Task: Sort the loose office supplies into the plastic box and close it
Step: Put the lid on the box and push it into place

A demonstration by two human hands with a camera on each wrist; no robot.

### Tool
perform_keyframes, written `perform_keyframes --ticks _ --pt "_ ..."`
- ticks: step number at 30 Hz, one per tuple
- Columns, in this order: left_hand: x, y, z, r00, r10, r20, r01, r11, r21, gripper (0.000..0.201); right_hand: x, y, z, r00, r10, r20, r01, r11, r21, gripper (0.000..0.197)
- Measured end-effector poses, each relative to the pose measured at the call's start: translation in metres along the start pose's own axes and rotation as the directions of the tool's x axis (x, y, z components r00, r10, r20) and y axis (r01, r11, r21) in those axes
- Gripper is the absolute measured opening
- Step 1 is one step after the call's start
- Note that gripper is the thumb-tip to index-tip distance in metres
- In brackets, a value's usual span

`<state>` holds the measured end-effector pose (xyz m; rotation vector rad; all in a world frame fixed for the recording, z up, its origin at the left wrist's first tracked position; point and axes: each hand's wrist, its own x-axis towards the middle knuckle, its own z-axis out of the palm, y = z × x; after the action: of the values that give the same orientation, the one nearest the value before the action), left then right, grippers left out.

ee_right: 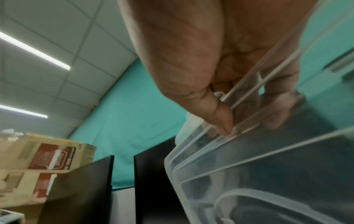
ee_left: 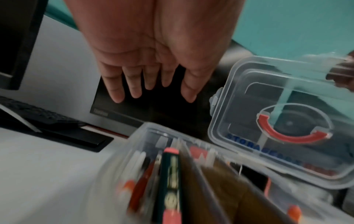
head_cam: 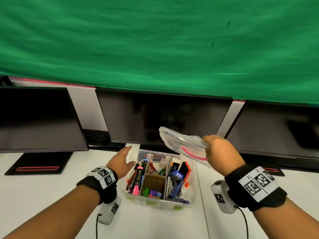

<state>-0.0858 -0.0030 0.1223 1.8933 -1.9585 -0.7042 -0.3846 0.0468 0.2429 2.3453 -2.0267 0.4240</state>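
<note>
A clear plastic box (head_cam: 191, 195) stands open on the white desk, its compartments full of pens, markers, paper clips, a stapler and other supplies. My right hand (head_cam: 221, 152) holds the clear lid (head_cam: 181, 140) with its red handle tilted in the air above the box's back right corner; in the right wrist view my thumb (ee_right: 220, 119) and fingers pinch the lid's edge (ee_right: 249, 151). My left hand (head_cam: 122, 161) hovers flat and empty just left of the box, fingers (ee_left: 134, 86) straight, above the box (ee_left: 134, 151). The lid (ee_left: 277, 121) shows at right.
Three dark monitors (head_cam: 164, 118) line the back of the desk, their stands (head_cam: 39, 163) on the surface. A green cloth (head_cam: 155, 40) hangs above. The white desk (head_cam: 43, 195) lies left and right of the box. Cardboard boxes (ee_right: 47, 159) show in the right wrist view.
</note>
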Motion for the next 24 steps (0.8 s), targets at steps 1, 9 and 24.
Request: perform_keyframes --ticks 1,9,24 --pt "0.002 0.002 -0.006 1.000 0.005 -0.003 -0.005 1.000 -0.028 0.070 0.002 -0.005 -0.004 0.998 -0.057 0.001 0.057 0.998 0.015 0.023" --pt "-0.004 0.000 -0.034 0.999 0.038 0.035 -0.010 0.808 -0.589 0.012 0.021 -0.026 -0.003 0.979 -0.203 0.012 0.194 0.950 0.245 0.018" --pt "-0.006 -0.022 0.001 0.922 -0.277 0.270 0.362 0.371 -0.855 0.022 0.013 0.044 0.103 0.701 0.251 0.667 -0.681 0.512 0.524 0.025"
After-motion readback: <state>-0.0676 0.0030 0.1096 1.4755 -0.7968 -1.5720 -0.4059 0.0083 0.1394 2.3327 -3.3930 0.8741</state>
